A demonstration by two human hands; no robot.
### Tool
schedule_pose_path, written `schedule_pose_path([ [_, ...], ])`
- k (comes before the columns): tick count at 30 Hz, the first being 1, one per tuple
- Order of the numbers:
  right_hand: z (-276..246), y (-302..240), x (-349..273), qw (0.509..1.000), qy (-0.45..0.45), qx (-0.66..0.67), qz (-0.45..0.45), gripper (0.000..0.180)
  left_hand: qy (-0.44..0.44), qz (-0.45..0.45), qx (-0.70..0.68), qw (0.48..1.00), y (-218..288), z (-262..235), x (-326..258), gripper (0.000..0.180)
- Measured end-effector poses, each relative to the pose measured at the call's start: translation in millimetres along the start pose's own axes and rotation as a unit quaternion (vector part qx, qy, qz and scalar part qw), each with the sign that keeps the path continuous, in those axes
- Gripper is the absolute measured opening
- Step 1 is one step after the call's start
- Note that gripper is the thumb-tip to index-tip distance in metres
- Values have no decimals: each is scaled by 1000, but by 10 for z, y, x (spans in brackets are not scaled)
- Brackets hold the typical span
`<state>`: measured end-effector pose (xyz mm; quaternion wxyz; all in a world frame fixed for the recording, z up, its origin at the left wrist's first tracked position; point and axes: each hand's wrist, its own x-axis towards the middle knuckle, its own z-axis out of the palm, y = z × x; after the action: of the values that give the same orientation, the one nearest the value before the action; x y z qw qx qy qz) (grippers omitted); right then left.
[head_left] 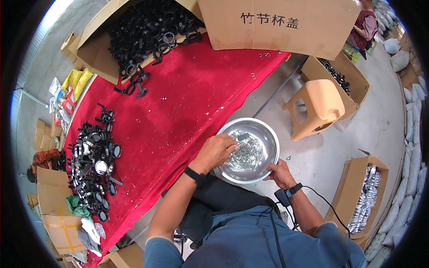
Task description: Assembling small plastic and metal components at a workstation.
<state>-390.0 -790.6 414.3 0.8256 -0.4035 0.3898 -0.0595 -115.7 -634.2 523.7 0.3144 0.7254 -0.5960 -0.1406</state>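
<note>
A shiny metal bowl (273,138) sits at the red table's edge, just beyond my lap. Inside it lie many small silvery metal pieces (248,156), with a small dark flat piece (242,136) on top. My left hand (215,152) reaches over the bowl's left side, its fingers curled together by the metal pieces. Whatever those fingers may hold is hidden. At the bowl's lower right, my right hand (281,173) grips the rim.
Black ring-shaped lids (143,31) spill from a carton onto the red cloth (178,94). A pile of black and silver lids (91,165) lies at left. An orange stool (319,105) and a carton of silvery-wrapped items (364,201) stand right. Another person (364,27) is far right.
</note>
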Motion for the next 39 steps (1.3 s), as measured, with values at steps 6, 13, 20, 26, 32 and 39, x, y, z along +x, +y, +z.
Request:
schedule_pose_path([
  [6,-255,40,-99,1000,15,9,-3,43,227,-141,0,964,-40,182,-429,25],
  [13,-788,-295,-497,998,10,26,-53,51,48,-337,-389,856,12,722,-777,106],
  [20,-333,-1071,-765,994,10,-29,-109,47,13,-257,-294,921,631,254,-437,69],
  [26,553,-1500,-348,983,-112,-21,-146,50,246,-256,-439,825,451,-321,-412,41],
  [32,1146,-1897,556,977,-140,-19,-160,52,305,-306,-484,762,-122,-928,-311,46],
  [39,868,-2357,1784,734,203,-421,-492,54,365,-336,-447,745,-595,-996,-337,50],
])
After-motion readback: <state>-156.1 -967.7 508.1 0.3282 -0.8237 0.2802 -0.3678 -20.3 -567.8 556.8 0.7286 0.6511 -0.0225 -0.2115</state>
